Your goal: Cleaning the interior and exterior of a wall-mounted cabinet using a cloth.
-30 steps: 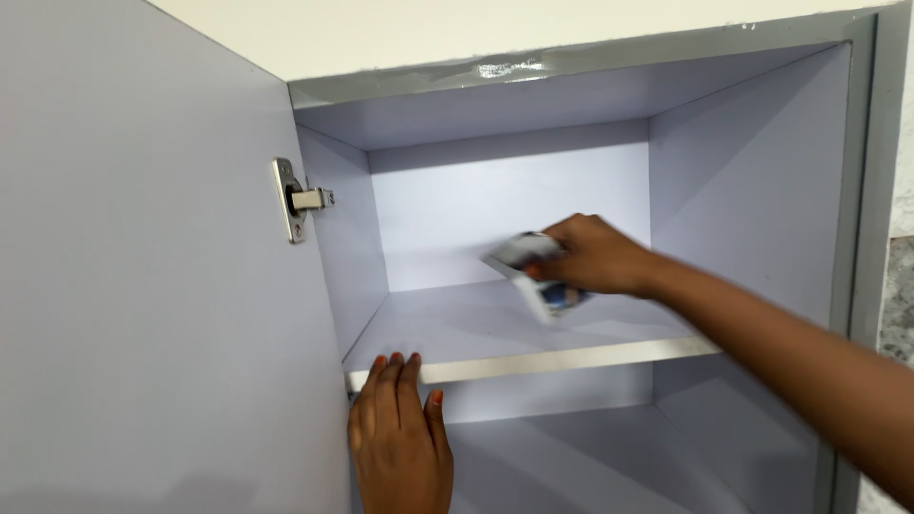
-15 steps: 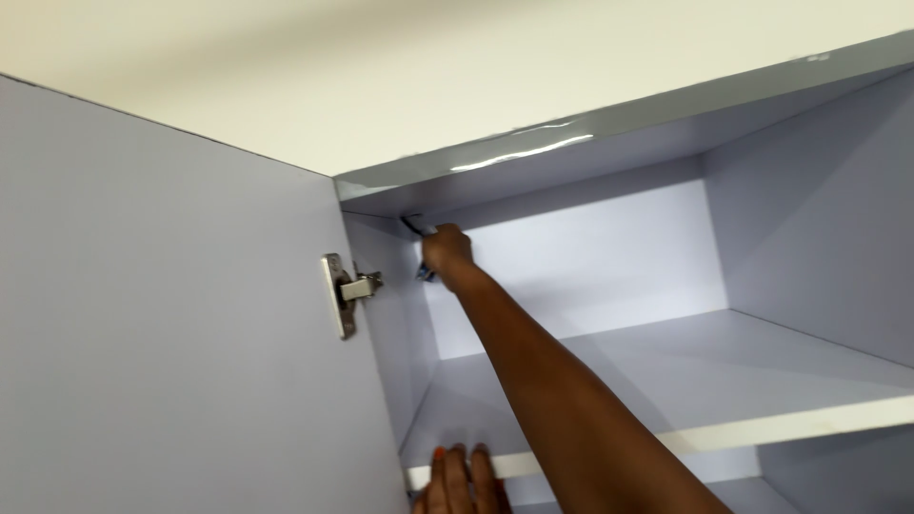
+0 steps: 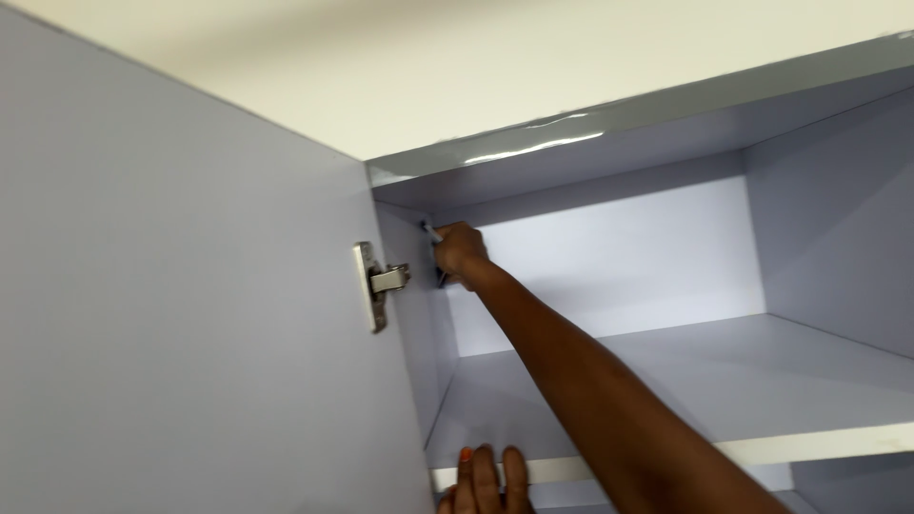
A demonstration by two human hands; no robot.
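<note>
Wipe cloth (image 3: 439,255), mostly hidden, pressed to upper back-left corner of cabinet (image 3: 609,247), barely shifted since half a second ago. Right hand (image 3: 462,252) closed around it. Left hand (image 3: 486,481) flat, fingers extended on shelf edge (image 3: 819,443).

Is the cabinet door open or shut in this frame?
Open: the door is swung out left, its hinge exposed, and the shelf inside shows.

The right hand (image 3: 461,252) covers most of the small thing (image 3: 434,234) it holds, so you cannot tell what it is. The left hand (image 3: 486,481) is cut off at the bottom edge; only its fingers show on the shelf (image 3: 666,381).
</note>
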